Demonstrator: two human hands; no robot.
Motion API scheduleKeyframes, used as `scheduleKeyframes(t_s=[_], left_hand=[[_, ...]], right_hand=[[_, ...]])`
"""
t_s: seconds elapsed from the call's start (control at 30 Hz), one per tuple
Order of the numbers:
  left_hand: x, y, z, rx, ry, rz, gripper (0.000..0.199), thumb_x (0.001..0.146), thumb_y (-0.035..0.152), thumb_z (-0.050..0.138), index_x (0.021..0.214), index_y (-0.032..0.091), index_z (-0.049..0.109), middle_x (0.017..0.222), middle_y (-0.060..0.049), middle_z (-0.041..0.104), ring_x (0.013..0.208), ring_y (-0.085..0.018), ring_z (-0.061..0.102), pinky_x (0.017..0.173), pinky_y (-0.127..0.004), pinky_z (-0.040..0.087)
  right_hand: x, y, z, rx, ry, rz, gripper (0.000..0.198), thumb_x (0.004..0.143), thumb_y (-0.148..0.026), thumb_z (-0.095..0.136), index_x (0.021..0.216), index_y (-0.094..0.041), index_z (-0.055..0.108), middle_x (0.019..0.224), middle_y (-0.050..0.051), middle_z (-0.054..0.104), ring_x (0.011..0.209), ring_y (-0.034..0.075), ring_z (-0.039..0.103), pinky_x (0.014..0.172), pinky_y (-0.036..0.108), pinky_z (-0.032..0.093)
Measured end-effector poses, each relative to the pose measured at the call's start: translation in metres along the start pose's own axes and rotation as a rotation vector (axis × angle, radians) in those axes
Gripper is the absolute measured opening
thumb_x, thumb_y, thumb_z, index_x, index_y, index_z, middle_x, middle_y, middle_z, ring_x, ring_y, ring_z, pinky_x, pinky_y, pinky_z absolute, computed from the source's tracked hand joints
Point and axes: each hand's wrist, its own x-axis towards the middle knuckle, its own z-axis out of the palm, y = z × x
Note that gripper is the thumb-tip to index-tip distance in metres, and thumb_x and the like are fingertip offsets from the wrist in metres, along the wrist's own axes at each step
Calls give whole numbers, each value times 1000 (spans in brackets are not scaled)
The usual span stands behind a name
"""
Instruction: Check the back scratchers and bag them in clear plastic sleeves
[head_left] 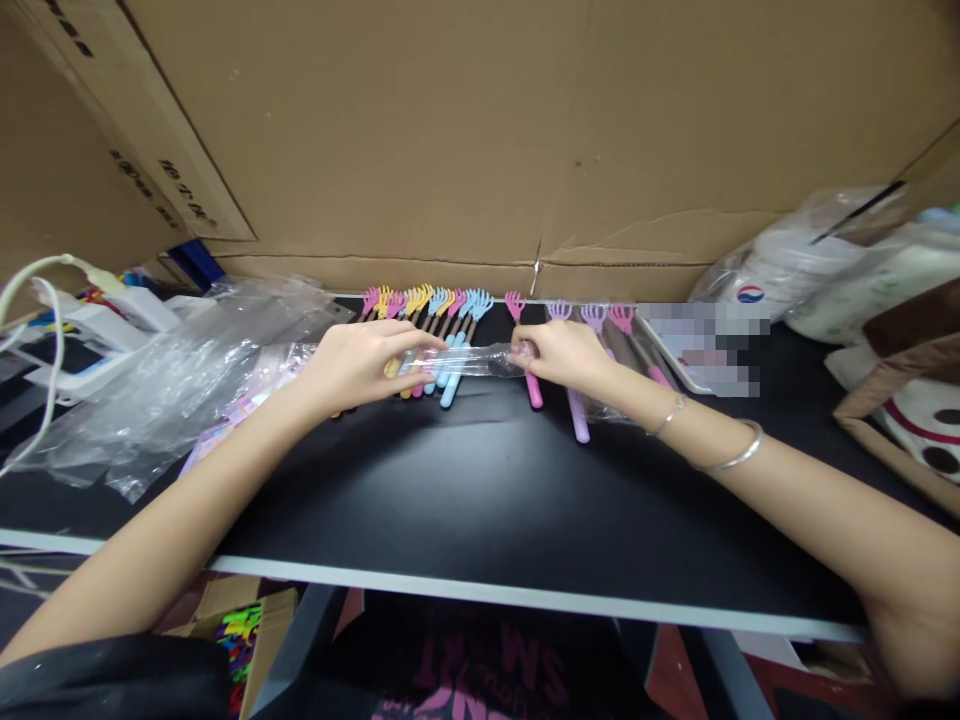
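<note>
A clear plastic bag [480, 361] stretches sideways between my two hands, above the table. My left hand [364, 362] grips its left end between thumb and fingers. The right end is pinched by my right hand [561, 353], its fingers curled. Behind and below the bag lies a row of back scratchers with yellow, pink and blue claw heads [431, 300]. A single pink back scratcher [534, 390] lies under my right hand. To its right are purple back scratchers [577, 415] and a pink-headed one [621, 318], partly hidden by my right hand and forearm.
Loose clear bags [172, 365] and printed cards [244, 405] lie at left, beside a white cabled device [97, 345]. A phone-like flat item [675, 350], a bagged cup [787, 275] and a plush item [915, 400] are at right. Cardboard [480, 140] walls the back.
</note>
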Motion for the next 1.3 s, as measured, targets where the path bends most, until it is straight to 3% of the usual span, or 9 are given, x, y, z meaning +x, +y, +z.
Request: scheduleKeyframes(t_s=[0.17, 0.3, 0.57, 0.67, 0.8, 0.93, 1.07, 1.17, 1.3], left_hand=[[0, 1, -1, -1, -5, -4, 37, 88, 55, 55, 117, 33, 64, 106, 3, 71, 94, -17, 66, 66, -23, 41], [0, 2, -2, -6, -31, 3, 40, 86, 57, 56, 117, 34, 64, 111, 3, 70, 98, -17, 66, 67, -23, 41], [0, 5, -2, -32, -16, -2, 42, 88, 58, 53, 121, 32, 61, 97, 1, 71, 90, -17, 66, 64, -23, 40], [1, 8, -1, -76, -18, 8, 42, 90, 54, 52, 124, 31, 59, 104, 1, 71, 93, -17, 66, 68, -23, 43], [3, 14, 0, -100, -29, 41, 50, 89, 58, 52, 131, 31, 53, 109, 0, 70, 96, -18, 67, 70, -24, 45], [8, 22, 2, -72, -2, 119, 48, 91, 56, 52, 131, 30, 53, 112, -1, 70, 101, -19, 66, 74, -24, 46], [18, 30, 5, -23, 9, 229, 44, 93, 53, 49, 128, 27, 55, 115, -3, 68, 103, -20, 65, 76, -25, 47], [27, 36, 6, -14, -6, 276, 42, 94, 53, 46, 126, 26, 55, 113, -3, 68, 101, -19, 66, 75, -25, 46], [36, 44, 7, -27, 5, 299, 41, 95, 53, 46, 124, 26, 56, 112, -2, 68, 101, -18, 65, 73, -25, 46]], right_hand=[[10, 0, 7, 122, -100, 55, 19, 76, -37, 58, 88, -23, 65, 84, 3, 72, 77, 21, 64, 55, 26, 29], [9, 5, 2, 202, -88, 64, 16, 71, -26, 57, 85, -25, 63, 78, -3, 71, 71, 15, 62, 55, 24, 31], [-27, 43, -20, 711, 225, 86, 13, 73, -26, 62, 84, -19, 58, 60, -3, 60, 60, 14, 57, 59, 26, 41], [-49, 60, -26, 961, 190, 143, 28, 78, -39, 65, 94, -20, 53, 61, -4, 58, 52, 11, 54, 52, 25, 41], [-79, 76, -29, 1173, 62, 228, 51, 74, -52, 70, 110, -19, 53, 73, -1, 60, 48, 10, 52, 41, 24, 39], [-92, 82, -25, 1251, -31, 264, 47, 79, -47, 66, 115, -18, 54, 67, -2, 55, 49, 10, 51, 39, 23, 36], [-91, 85, -20, 1312, 30, 263, 29, 80, -41, 66, 95, -22, 50, 59, -5, 48, 48, 10, 47, 42, 23, 36], [-92, 89, -19, 1263, 57, 260, 31, 87, -50, 57, 79, -23, 43, 53, -7, 39, 40, 8, 34, 38, 23, 27], [-95, 102, -25, 1077, 101, 229, 37, 90, -59, 46, 84, -23, 49, 52, -7, 37, 39, 7, 23, 40, 25, 18]])
